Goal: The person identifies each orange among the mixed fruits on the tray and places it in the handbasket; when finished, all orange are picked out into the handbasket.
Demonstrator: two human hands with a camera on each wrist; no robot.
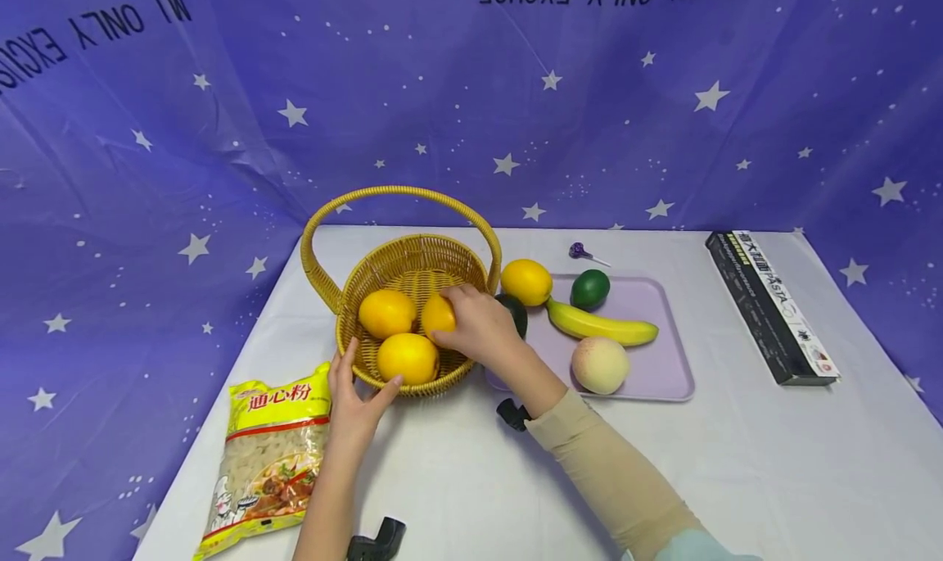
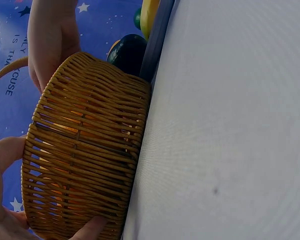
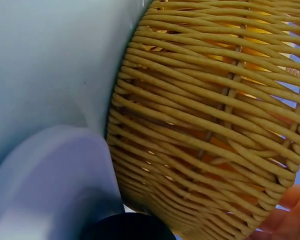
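In the head view a yellow wicker basket with a tall handle holds two lemons, one behind and one in front, plus a third lemon. My right hand reaches over the basket's right rim and grips this third lemon, covering part of it. At the front left, my left hand holds the basket by its rim and outer wall, thumb and fingers spread. The left wrist view shows the woven side with fingertips against it. In the right wrist view, wickerwork hides most of the fruit.
Right of the basket, a lilac tray bears a banana, a peach, a green fruit, a lemon and a dark fruit. A lollipop, pasta box and macaroni bag lie around.
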